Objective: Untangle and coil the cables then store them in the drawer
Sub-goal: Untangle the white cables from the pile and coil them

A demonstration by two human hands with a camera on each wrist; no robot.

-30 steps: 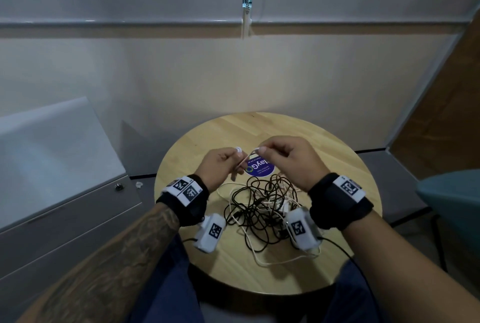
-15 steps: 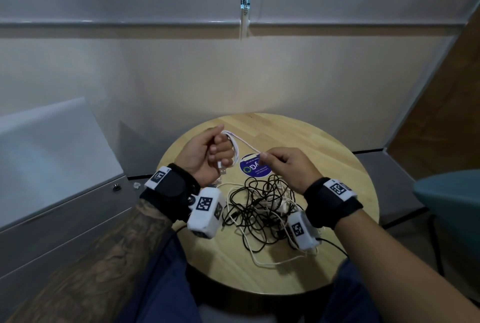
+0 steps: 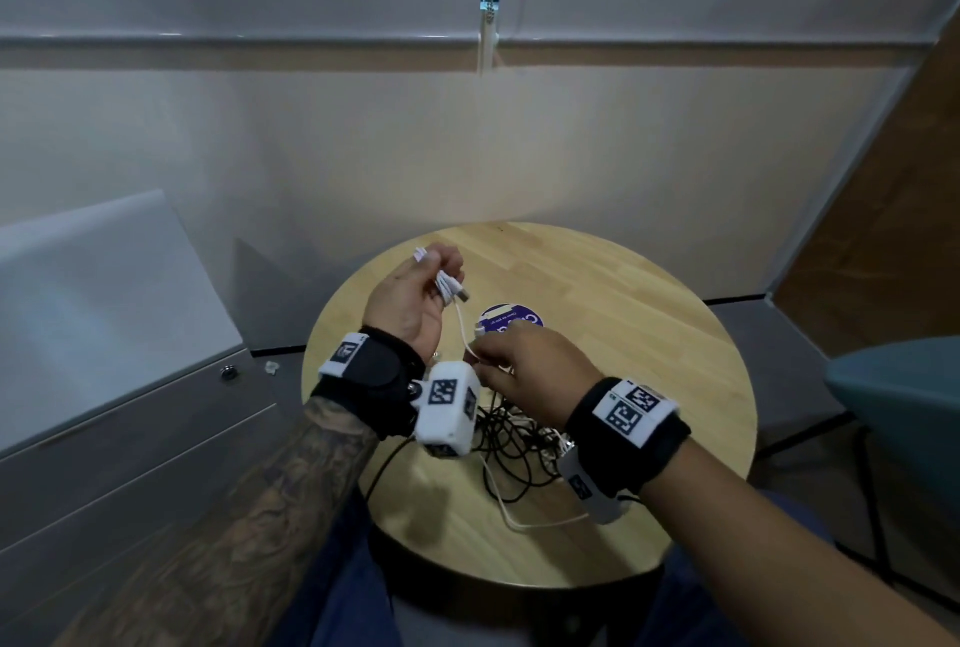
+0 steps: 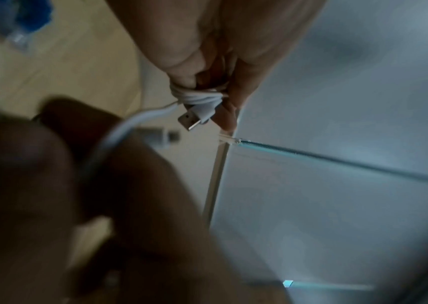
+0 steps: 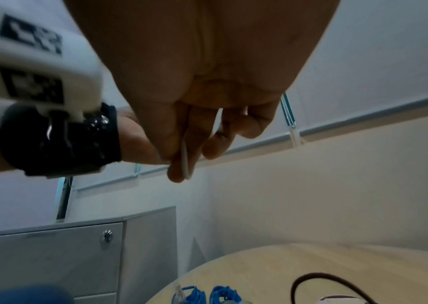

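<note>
The left hand (image 3: 415, 303) grips a small coil of white cable (image 3: 451, 288) above the desk (image 3: 649, 334), at about 10 o'clock. The right hand (image 3: 524, 365) pinches its loose end. The cable looks light, soft and bendy. Hold near the plug (image 4: 194, 119), not the thin middle.

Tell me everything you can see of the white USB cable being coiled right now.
The thin white USB cable looks like smooth plastic. Several loops of it sit bunched in the left hand, held above the round wooden table. A white-bodied plug with a silver metal USB-A end sticks out below the fingers. A free length curves down to the right hand, which pinches it between thumb and finger near its second, smaller connector. It looks separate from the tangled heap of black and white cables below.
</note>
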